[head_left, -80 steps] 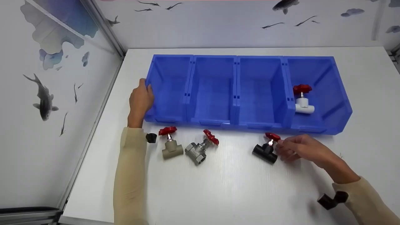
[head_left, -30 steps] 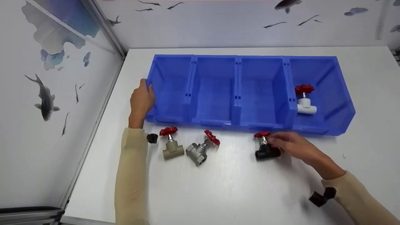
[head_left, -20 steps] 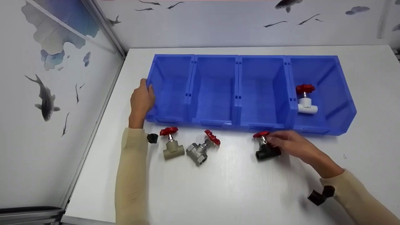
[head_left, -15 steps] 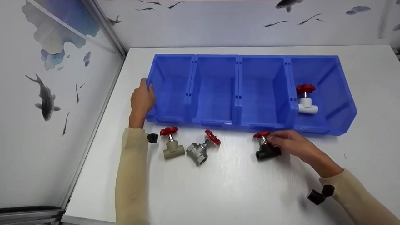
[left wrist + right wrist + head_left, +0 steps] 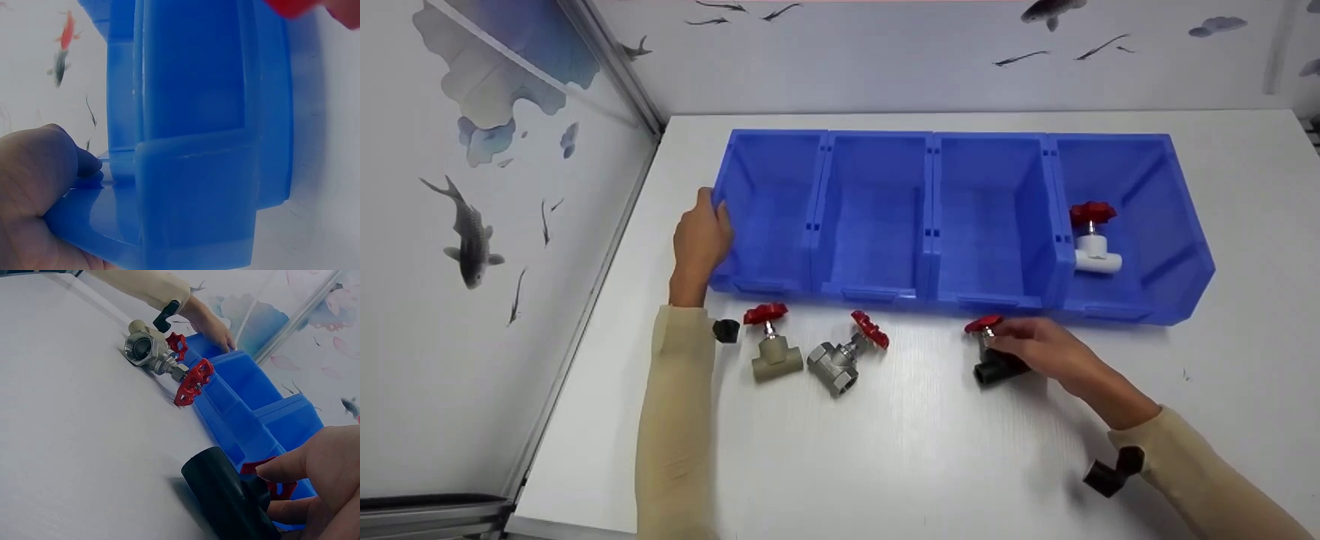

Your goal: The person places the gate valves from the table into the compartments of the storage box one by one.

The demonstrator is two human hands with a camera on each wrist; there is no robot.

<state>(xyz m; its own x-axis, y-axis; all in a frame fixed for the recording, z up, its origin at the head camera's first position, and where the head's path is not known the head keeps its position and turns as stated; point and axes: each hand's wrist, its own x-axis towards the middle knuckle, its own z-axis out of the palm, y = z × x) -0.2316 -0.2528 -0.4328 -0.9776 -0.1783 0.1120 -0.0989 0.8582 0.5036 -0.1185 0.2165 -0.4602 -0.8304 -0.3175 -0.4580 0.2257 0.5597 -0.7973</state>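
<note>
My left hand (image 5: 702, 238) grips the left side wall of the blue storage bins (image 5: 870, 296); in the left wrist view the thumb (image 5: 87, 162) lies over the bin's edge. In front of the right half of the bins, my right hand (image 5: 1046, 351) pinches a black valve (image 5: 997, 370) by its stem, just below the red handwheel (image 5: 983, 323). The right wrist view shows the black tee body (image 5: 225, 495) close up, with fingers partly covering the wheel. A white valve (image 5: 1095, 251) with a red wheel stands in the rightmost bin.
A tan valve (image 5: 776, 358) and a steel valve (image 5: 836, 366), both with red wheels, lie on the white table (image 5: 840, 465) before the left bins. Walls with painted fish (image 5: 471, 244) border the table at the left and back.
The right hand has come left onto the black valve, taken hold of it and turned it. Over the last half second the hand has shifted slightly left. The left hand keeps its grip.
</note>
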